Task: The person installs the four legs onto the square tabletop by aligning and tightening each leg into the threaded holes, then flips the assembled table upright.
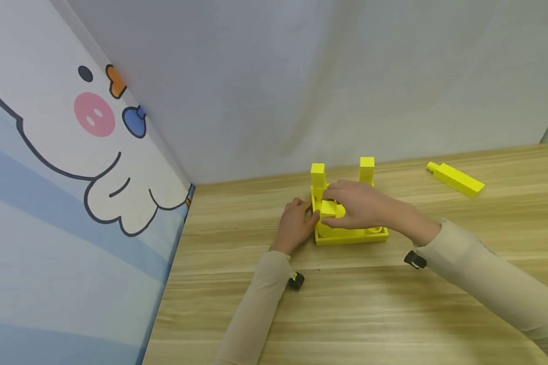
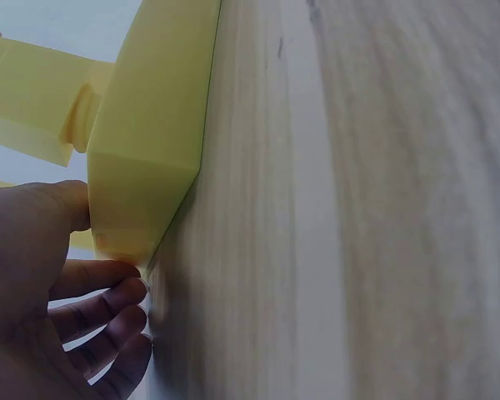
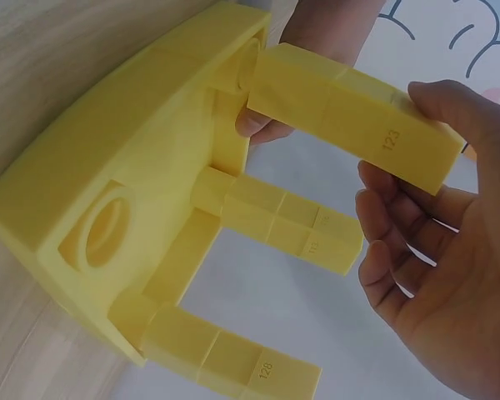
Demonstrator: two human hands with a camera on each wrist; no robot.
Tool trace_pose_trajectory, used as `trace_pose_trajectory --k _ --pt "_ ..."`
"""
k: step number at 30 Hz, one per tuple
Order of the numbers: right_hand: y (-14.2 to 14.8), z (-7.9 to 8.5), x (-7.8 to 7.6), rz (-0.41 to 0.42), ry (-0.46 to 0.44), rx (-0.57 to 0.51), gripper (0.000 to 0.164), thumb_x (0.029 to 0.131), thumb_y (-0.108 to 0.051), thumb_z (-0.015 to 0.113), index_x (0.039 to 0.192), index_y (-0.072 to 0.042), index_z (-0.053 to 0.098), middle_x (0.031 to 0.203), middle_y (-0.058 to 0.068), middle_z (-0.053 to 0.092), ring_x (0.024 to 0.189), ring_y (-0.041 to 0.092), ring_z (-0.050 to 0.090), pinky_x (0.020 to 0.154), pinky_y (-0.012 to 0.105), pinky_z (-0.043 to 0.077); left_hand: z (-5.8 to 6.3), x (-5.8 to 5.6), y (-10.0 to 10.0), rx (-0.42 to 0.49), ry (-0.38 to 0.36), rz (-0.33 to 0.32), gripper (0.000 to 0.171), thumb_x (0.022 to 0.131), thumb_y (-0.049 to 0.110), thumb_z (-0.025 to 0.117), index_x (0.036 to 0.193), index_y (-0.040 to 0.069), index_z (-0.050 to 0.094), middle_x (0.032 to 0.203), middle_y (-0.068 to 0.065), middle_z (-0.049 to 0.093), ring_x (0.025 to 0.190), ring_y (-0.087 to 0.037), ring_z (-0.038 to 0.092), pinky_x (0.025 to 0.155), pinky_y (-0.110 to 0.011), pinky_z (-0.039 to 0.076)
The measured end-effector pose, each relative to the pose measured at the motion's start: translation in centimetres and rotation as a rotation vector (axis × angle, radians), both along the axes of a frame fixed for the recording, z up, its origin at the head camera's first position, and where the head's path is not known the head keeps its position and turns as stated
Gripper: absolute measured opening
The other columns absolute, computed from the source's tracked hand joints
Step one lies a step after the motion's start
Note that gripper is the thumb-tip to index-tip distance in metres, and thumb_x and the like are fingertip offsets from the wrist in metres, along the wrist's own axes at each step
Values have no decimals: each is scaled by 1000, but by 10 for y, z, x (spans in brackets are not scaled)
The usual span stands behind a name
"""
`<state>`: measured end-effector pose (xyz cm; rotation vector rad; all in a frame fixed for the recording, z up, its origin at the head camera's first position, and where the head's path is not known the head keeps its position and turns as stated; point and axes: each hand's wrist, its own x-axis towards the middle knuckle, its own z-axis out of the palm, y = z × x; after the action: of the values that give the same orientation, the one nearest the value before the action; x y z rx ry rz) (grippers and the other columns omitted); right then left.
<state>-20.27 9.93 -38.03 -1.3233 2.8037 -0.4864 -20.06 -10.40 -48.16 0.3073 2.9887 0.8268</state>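
- Head view: yellow tray (image 1: 351, 239) lay on the wood-grain worktop (image 1: 347, 304), near the middle of its far edge.
- Only this view took in the loose post (image 1: 456, 180), lying tilted toward the worktop's far right corner, its round knob end pointing left.
- Far-left post (image 1: 318, 175) and far-right post (image 1: 367, 170) stood upright at the tray's far corners; a ring socket (image 1: 374, 230) showed at the near right corner.
- Right hand (image 1: 358, 205) clamped on the held post (image 1: 329, 209), above the tray's near left corner.
- Left hand (image 1: 294, 225) at the tray's left wall.
- Left wrist view: gave the tray's smooth outer wall and corner, resting on the worktop. Thumb and forefinger pinched that corner; other fingers bent beside it.
- Right wrist view: thumb and fingers closed about the top of the held post. "123" read clearly there, "128" on the far-right post; marks on the far-left post too faint to read.
- Posts square-sided, matt yellow, crossed by thin lines; narrower round necks visible on the two far ones. Could not tell whether the held post was seated in its corner.
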Motion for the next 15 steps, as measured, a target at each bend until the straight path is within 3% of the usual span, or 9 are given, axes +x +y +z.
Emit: trace_pose_trajectory --k 15 --pt "9 -1 6 -20 -17 16 50 89 -46 74 121 -7 69 115 6 71 99 21 65 86 41 57 -5 -3 2 -12 -17 25 48 105 37 53 141 6 60 128 -11 62 116 -28 58 101 -41 51"
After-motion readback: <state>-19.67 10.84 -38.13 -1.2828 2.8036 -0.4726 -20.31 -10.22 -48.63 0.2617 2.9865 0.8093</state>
